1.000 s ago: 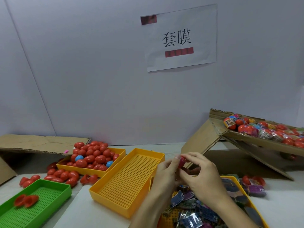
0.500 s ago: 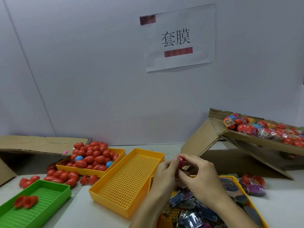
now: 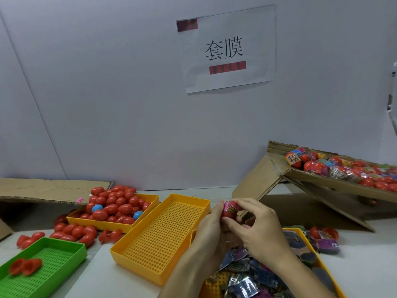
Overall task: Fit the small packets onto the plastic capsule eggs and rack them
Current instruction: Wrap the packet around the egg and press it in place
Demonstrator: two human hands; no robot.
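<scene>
Fingertips [image 3: 231, 221] of both hands curled tight round one red capsule egg [image 3: 228, 212], pinched from either side. Printed pink packet [image 3: 230, 207] sat as a sleeve over the egg's upper part; red shell showed below it. Left hand [image 3: 211, 230] gripped the lower end, probably to steady it; right hand [image 3: 256, 230] pinched at the sleeve, likely working it down (judgement, not seen). Held up above the near trays, presumably for a clear look at the fit.

Directly below the hands: yellow tray of loose packets [image 3: 300, 232] at the desk's near right edge, flat sleeves heaped in it. Handy for the next pick.

Left of the hands, just beside: empty perforated yellow tray [image 3: 163, 233]. Possibly the rack, could not confirm.

Further left toward the back: yellow tray heaped with bare eggs [image 3: 117, 206], mostly red, two blue. Several spilled onto the desk [image 3: 101, 269] along its near side.

Near left corner: green tray [image 3: 46, 265] with a couple of red shell halves inside.

Back right: tilted cardboard chute [image 3: 335, 183] loaded with sleeved eggs, propped well clear of the hands. A few wrapped pieces lay on the desk under its low edge.

Nothing blocked the path to the empty tray. Chute reachable only across the packet tray.

Paper sign [image 3: 227, 48] on the back wall.
</scene>
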